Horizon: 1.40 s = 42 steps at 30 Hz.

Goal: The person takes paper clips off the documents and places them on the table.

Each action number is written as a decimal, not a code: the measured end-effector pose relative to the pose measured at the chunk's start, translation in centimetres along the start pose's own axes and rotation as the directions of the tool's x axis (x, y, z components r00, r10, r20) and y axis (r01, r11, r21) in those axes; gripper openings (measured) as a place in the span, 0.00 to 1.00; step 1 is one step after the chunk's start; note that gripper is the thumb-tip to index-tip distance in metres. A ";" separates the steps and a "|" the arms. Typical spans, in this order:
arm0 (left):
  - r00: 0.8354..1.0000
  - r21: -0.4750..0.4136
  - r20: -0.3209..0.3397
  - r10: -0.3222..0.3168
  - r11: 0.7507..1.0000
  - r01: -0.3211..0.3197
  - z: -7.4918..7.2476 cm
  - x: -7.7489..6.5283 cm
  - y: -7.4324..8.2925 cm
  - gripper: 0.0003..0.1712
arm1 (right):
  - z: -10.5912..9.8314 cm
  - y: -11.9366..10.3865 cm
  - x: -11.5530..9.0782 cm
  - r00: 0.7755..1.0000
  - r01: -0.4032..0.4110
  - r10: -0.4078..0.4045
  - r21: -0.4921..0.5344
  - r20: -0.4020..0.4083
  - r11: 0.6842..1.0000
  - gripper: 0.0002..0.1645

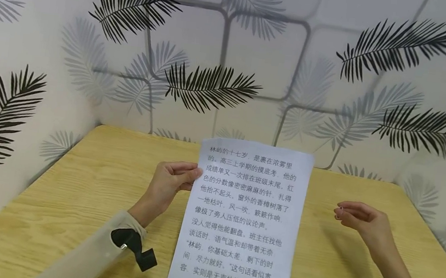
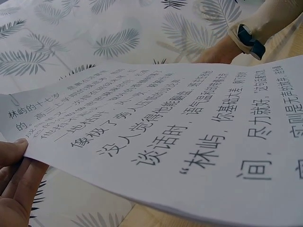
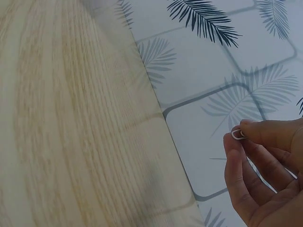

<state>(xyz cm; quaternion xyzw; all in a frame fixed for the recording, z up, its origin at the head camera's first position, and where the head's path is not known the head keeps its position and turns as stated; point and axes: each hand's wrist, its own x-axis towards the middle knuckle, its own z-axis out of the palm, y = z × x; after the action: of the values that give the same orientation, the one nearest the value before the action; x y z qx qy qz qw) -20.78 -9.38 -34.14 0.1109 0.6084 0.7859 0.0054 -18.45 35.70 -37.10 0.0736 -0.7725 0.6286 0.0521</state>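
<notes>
Printed paper [image 1: 242, 224] with lines of Chinese text is held up over the table, its face toward the head camera. My left hand [image 1: 174, 181] pinches its left edge near the top, thumb in front. In the left wrist view, a small paper clip [image 2: 14, 100] appears at the paper's top corner, close to that hand's thumb. To the right of the paper and apart from it, my right hand [image 1: 366, 224] pinches another paper clip [image 3: 239, 134] between thumb and forefinger. Only the rounded end of this clip shows; the fingers hide the rest.
A light wood-grain table [image 1: 99, 175] lies beneath both hands. Behind it rises a wall [image 1: 266, 52] with a feather-like leaf pattern. Each sleeved wrist wears a black strap with a camera mount [image 1: 140, 249].
</notes>
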 end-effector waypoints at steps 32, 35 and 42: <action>1.000 0.010 0.016 0.016 1.000 -0.017 0.2 -0.1 0.0 0.18 | 0.0 2.1 -0.5 0.997 -0.057 0.044 -0.239 -0.062 0.969 0.13; 1.000 0.015 0.023 0.017 1.000 -0.018 0.3 -0.1 -0.1 0.18 | 0.1 2.3 -0.6 0.997 -0.043 0.021 -0.335 -0.070 0.941 0.16; 1.000 0.007 0.002 0.006 1.000 -0.006 0.1 -0.3 -0.1 0.17 | 0.4 2.5 -0.8 0.999 -0.023 0.001 -0.461 -0.048 0.887 0.20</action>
<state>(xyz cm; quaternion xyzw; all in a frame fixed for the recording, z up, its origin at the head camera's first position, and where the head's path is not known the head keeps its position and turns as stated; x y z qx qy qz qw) -20.47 -9.27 -34.21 0.1135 0.6109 0.7836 0.0033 -18.14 35.85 -39.73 0.0398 -0.8987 0.4291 0.0820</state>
